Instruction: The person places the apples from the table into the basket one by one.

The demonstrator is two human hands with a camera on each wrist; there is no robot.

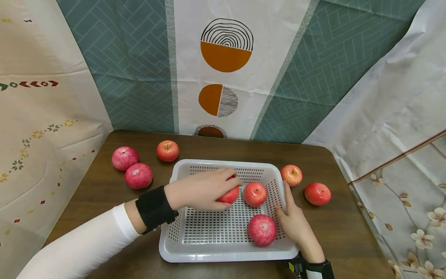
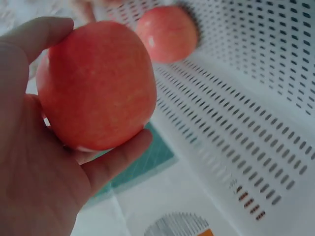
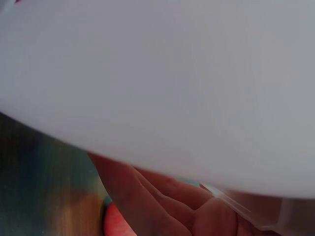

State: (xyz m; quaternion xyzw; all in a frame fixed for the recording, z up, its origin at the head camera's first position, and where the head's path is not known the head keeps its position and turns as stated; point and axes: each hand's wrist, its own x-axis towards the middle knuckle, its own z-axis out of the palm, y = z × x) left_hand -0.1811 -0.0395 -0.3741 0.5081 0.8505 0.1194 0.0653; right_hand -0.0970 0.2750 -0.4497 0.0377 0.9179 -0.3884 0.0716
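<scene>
gripping a red apple (image 1: pixel 230 195), a person's left hand (image 1: pixel 203 190) reaches into a white basket (image 1: pixel 230 257) on a brown table (image 1: pixel 348 232).
the left fingers and thumb are curled round the fruit, inside the rim; whether it touches the basket's floor cannot be told. the right hand (image 1: pixel 295 223) clasps the right rim, thumb inside, fingers outside. a second red apple (image 1: pixel 255 194) sits just right of the held one, with a streaked pink fruit (image 1: pixel 262 230) nearer the person. outside, two streaked fruits (image 1: pixel 138 175) and a stemmed apple (image 1: pixel 167 150) rest to the left; two more apples (image 1: pixel 317 193) lie to the right.
</scene>
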